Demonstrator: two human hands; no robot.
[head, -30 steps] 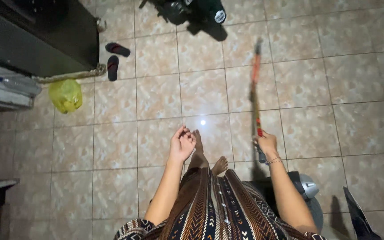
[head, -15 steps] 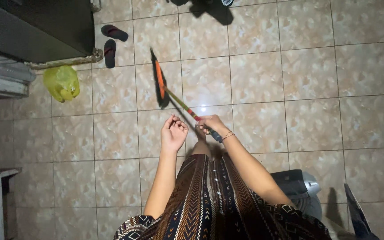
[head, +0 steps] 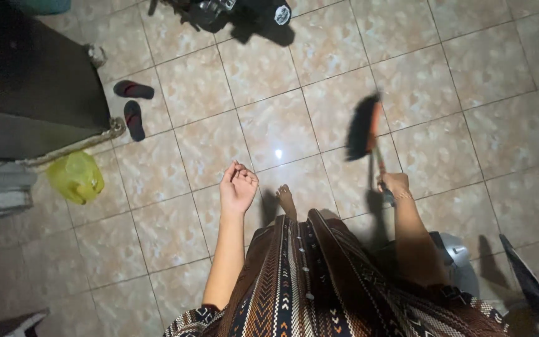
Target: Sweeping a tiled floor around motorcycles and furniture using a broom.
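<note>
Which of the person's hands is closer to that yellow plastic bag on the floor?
The left hand. It hangs empty and half open, apart from the yellow bag lying further left. The right hand grips the broom, far on the other side.

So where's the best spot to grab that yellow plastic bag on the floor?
Judging by shape, take the yellow plastic bag at its bunched upper end, coming from above. It slumps loosely on the tiles beside the dark cabinet, so its sides would likely just crumple.
</note>
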